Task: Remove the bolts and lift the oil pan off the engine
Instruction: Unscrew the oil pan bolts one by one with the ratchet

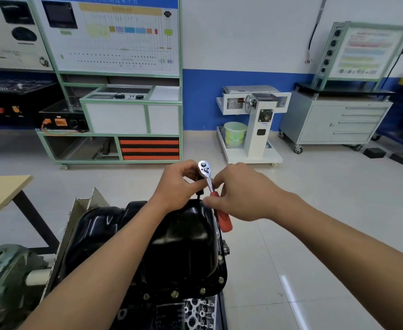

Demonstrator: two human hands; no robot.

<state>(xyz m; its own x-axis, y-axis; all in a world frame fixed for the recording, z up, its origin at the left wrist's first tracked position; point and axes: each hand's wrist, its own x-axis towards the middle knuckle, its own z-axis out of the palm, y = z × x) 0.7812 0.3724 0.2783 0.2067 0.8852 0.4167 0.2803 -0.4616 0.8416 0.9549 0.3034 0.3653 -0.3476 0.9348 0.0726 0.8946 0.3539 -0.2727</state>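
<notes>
Ratchet wrench: I have the chrome-headed ratchet wrench [205, 169] with the red grip held up over the far end of the pan, its head raised and its handle slanting down to the right.
Left hand: my left hand [179, 184] has its fingers curled around the black socket extension [200, 192] that hangs under the ratchet head.
Right hand: my right hand [238, 194] pinches the wrench shaft between thumb and fingertips, just where the chrome meets the red grip; the other fingers are loosely bent.
Oil pan: the black oil pan [172, 239] sits on the upturned engine [195, 313] directly below my forearms, its flange down flat on the block as far as I can see.
Bolts: several flange bolts [202, 291] show along the near and right edges, all seated in their holes.
Far edge: my hands hide it, so I cannot tell whether any bolt there is out.
Progress: I judge this an early stage; no removed bolt lies in sight and the pan has not been lifted.
Left to do: seat the socket, back out every bolt around the flange, then lift the pan clear.
</notes>
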